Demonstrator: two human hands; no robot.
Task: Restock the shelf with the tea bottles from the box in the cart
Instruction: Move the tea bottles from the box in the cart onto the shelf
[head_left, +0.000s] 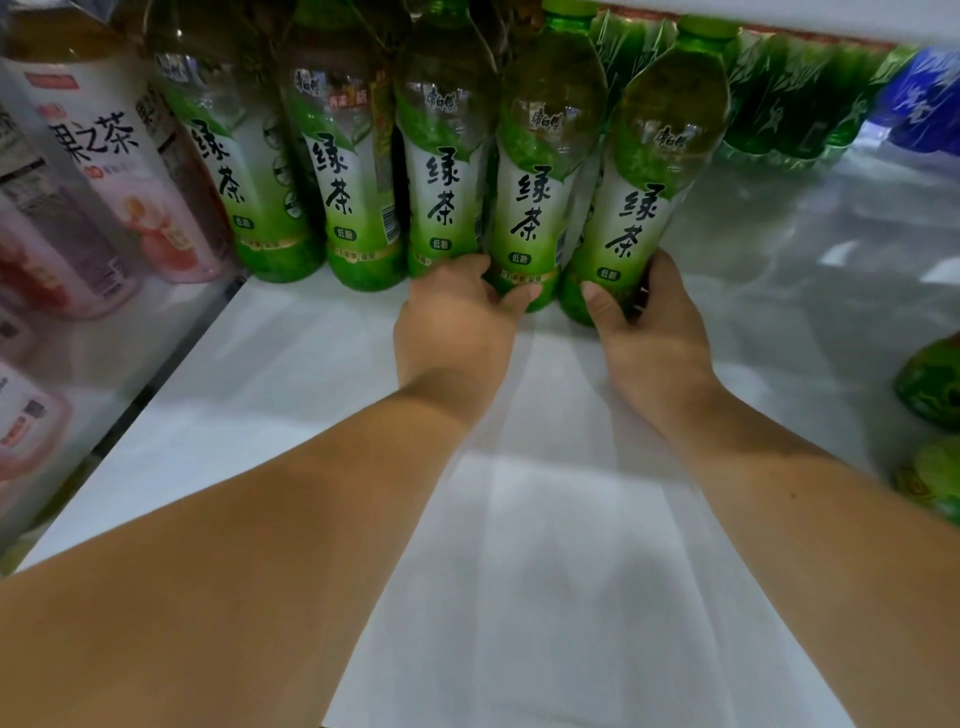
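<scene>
Tea bottles: two stand at the row's right end on white shelf (291, 364). Left hand (452, 322) grips one (540, 208), right hand (649, 322) the other (649, 208), at the bases. Slide both back level, labels forward, flush with neighbours.

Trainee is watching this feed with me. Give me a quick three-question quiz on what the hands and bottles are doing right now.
1. True or false: the left hand grips the base of a green tea bottle.
2. Multiple choice: what stands to the left of the green tea row? A) pink fruit tea bottles B) milk cartons C) soup cans
3. Fill in: the end bottle, held low down by the right hand, stands at the front row's ____ end.

Key: 1 true; 2 A; 3 right.
</scene>
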